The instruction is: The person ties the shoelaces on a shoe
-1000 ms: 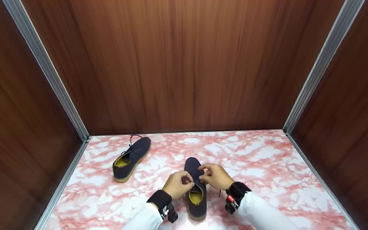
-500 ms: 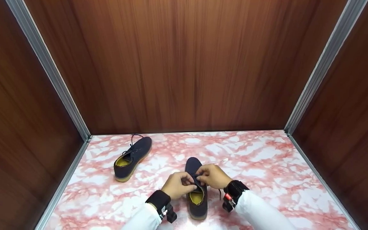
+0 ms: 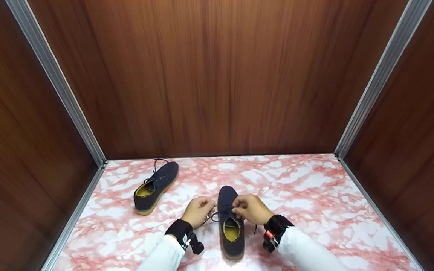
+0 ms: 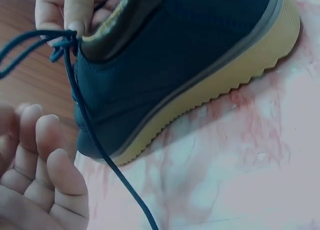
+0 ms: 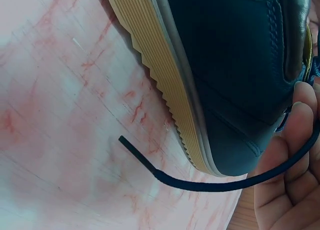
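Observation:
A dark navy lace-up shoe with a yellow lining stands on the marbled surface, toe pointing away. To its left, my left hand has curled fingers and thumb at the shoelace loop drawn out from the knot; the grip itself falls outside the left wrist view. My right hand pinches the shoelace at the knot over the tongue. One loose end of the shoelace hangs past the right hand's fingers. Another length of lace trails down the shoe's left side.
A matching shoe sits farther back on the left, its lace loose near the back edge. The red-and-white marbled surface is enclosed by wood-grain panels at the back and sides, with metal corner strips.
My left hand has moved left from the knot, and a lace loop now shows beside the shoe. My right hand came in to the knot and stays there. The shoes have not moved.

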Motion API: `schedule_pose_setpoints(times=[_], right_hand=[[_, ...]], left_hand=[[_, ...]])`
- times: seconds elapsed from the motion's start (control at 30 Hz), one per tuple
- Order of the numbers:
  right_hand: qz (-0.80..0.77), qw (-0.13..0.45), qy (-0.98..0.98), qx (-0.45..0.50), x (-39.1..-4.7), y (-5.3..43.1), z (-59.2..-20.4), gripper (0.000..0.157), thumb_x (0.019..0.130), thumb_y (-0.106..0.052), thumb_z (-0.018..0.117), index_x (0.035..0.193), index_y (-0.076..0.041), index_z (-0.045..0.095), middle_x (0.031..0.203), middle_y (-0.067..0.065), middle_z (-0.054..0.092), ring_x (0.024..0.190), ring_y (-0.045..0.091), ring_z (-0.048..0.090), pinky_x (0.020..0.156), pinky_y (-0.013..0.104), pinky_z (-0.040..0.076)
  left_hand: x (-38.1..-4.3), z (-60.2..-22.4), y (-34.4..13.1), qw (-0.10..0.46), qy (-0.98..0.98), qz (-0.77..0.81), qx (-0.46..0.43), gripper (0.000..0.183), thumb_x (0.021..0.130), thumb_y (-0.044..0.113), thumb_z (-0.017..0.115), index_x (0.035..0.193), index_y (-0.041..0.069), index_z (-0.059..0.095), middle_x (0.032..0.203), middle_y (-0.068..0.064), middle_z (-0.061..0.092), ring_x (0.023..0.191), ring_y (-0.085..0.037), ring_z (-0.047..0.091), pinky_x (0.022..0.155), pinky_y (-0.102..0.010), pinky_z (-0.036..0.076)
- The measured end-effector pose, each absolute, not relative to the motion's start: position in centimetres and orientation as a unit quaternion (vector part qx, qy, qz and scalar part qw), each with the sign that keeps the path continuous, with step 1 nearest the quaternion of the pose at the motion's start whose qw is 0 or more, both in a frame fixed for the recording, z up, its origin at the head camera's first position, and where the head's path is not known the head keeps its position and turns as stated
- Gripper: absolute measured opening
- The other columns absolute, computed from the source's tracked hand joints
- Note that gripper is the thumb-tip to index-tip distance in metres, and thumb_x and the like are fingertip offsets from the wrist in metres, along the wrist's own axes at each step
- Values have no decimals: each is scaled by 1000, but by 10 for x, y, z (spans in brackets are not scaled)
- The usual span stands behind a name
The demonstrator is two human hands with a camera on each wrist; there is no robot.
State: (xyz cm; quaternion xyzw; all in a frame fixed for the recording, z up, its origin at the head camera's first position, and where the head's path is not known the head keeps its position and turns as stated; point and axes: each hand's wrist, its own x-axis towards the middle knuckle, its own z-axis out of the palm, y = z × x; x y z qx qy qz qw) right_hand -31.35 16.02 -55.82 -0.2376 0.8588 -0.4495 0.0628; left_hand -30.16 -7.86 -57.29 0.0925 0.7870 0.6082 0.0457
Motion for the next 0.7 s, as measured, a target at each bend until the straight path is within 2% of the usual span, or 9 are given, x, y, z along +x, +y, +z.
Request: schedule_pose_setpoints(times=[0.1,0.2,0.43,0.7], right_hand=[[-453,66,858,-232,-314,161,-559,7,94,-6,75,88,-5,71,71,14,72,63,15,66,52,17,49],[-454,63,858,-232,-314,160,-558,7,93,-6,76,88,-4,71,72,15,72,62,16,67,52,17,49],[-458,57,857,-228,-313,160,-559,8,93,-7,76,87,-6,72,77,20,74,66,24,71,53,17,52],[-461,48,856,-229,-313,161,-562,8,93,-7,77,86,-5,72,78,20,74,65,20,70,54,18,53]], left_hand=[[-304,-576,-75,60,790,604,87,24,103,12,62,98,-10,67,78,-7,69,62,-7,56,54,-19,46],[-304,-576,-71,67,798,591,102,20,102,13,65,99,-6,70,76,1,66,63,-8,58,54,-19,47],[-302,-574,-63,89,796,582,140,18,101,16,68,101,-2,72,80,-1,67,68,-12,65,59,-21,54],[-301,-573,-58,83,810,555,169,16,101,14,66,99,-1,71,78,5,62,68,-10,61,60,-19,51]])
